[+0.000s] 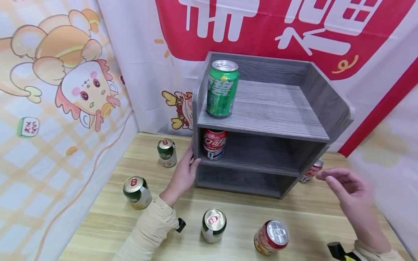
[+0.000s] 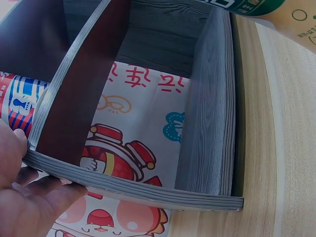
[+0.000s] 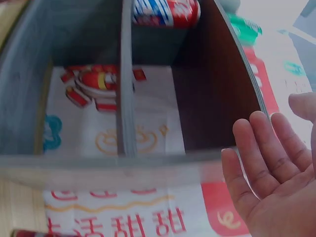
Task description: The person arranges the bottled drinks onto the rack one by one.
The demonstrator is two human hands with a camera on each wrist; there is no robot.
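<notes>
My left hand [image 1: 183, 174] grips the left side panel of a grey wooden shelf [image 1: 271, 105], its thumb at the front edge and its fingers along the outer face. In the left wrist view, that thumb lies close to a red, white and blue soda can [image 2: 19, 101] standing on the middle level. A green soda can [image 1: 223, 90] stands upright on the top level, at the left. My right hand [image 1: 354, 195] is held off the shelf's right side, fingers loosely bent and holding nothing. Near its fingertips in the head view is a red-and-white can [image 1: 312, 170], partly hidden behind the shelf.
Green-and-white cans stand on the wooden table left of the shelf [image 1: 167, 154], farther forward [image 1: 138, 195] and in front [image 1: 213, 226]. A red can [image 1: 269, 239] is at the front right. Printed cloth [image 1: 147, 72] hangs behind and at both sides.
</notes>
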